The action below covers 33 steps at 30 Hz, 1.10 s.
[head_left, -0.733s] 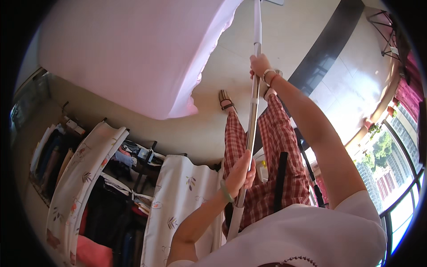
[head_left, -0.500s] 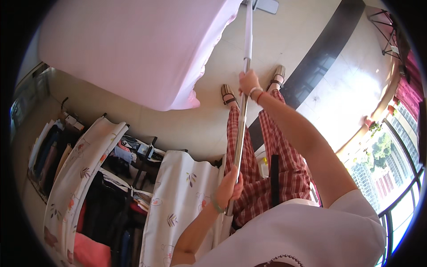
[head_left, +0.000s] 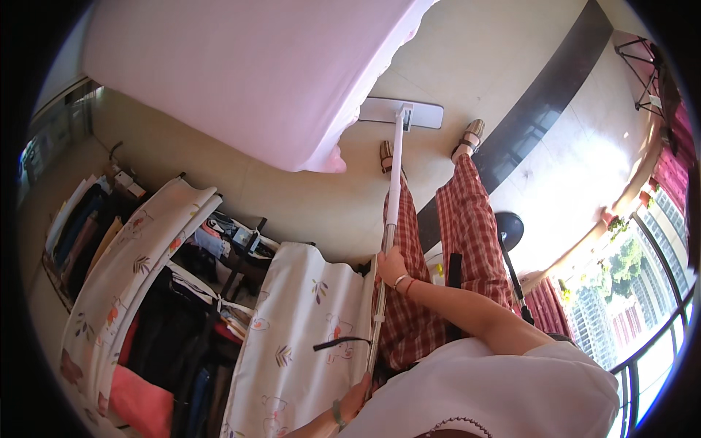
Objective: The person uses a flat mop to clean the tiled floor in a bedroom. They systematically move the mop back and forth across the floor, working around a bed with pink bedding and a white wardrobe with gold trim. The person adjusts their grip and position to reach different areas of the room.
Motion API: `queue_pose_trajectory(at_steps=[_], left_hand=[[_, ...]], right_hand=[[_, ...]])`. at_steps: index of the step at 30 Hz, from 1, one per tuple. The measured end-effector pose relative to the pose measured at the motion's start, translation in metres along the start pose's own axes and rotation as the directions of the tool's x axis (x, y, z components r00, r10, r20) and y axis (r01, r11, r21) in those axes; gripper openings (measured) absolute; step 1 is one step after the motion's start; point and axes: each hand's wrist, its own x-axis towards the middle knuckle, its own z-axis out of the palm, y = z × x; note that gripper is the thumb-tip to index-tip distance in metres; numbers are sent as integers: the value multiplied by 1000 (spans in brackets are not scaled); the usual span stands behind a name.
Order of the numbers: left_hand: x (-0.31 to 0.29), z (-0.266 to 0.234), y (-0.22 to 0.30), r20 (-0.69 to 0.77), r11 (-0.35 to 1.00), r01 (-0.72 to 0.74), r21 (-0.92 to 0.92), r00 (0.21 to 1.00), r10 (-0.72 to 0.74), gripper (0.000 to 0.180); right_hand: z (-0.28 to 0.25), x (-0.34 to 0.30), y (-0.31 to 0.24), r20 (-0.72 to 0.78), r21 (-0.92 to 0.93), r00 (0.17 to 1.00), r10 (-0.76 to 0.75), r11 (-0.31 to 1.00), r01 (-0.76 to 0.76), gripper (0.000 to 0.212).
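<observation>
A flat mop slants from near my body out to the floor. Its wide rectangular mop head (head_left: 425,115) lies on the tiles beside the bed's hanging pink cover, in front of my sandalled feet. The mop's pole (head_left: 395,186) is white toward the head and silvery lower down. My right hand (head_left: 391,266) is wrapped round the silvery part, over my checked trousers. Lower on the pole, close to my body, my left hand (head_left: 355,395) is closed on it, its fingers partly hidden. A dark strap (head_left: 340,342) sticks out from beside the pole.
The pink-covered bed (head_left: 241,80) fills the upper left. Along the lower left stands a clothes rack (head_left: 252,237) with a patterned white cover (head_left: 292,306). A dark floor band (head_left: 537,117) runs to my right. A round black base (head_left: 509,229) stands beside my leg.
Both hands have come back toward my body, drawing the mop with them. Its head slid nearer, from the top edge to just before my feet. A round black base has come into view.
</observation>
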Motion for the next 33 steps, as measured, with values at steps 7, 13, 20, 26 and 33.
queue_pose_trajectory(at_steps=[7, 13, 20, 26, 33], left_hand=[[23, 24, 108, 276, 991, 101, -83, 958, -74, 51], [78, 105, 246, 445, 985, -171, -18, 881, 161, 49], [83, 107, 245, 422, 957, -275, -87, 860, 286, 46], [41, 13, 129, 327, 999, -8, -36, 945, 19, 45], [0, -51, 24, 205, 997, 69, -33, 977, -60, 49]], right_hand=[[-46, 85, -66, -48, 210, 998, -30, 977, 40, 34], [-161, 219, -176, -219, 130, 940, -262, 947, 294, 29], [-161, 212, -192, -210, 197, 959, -190, 953, 231, 26], [-43, 118, -66, -208, 152, 970, -124, 976, 157, 32], [30, 14, 6, 14, 210, 992, 127, 969, -127, 32]])
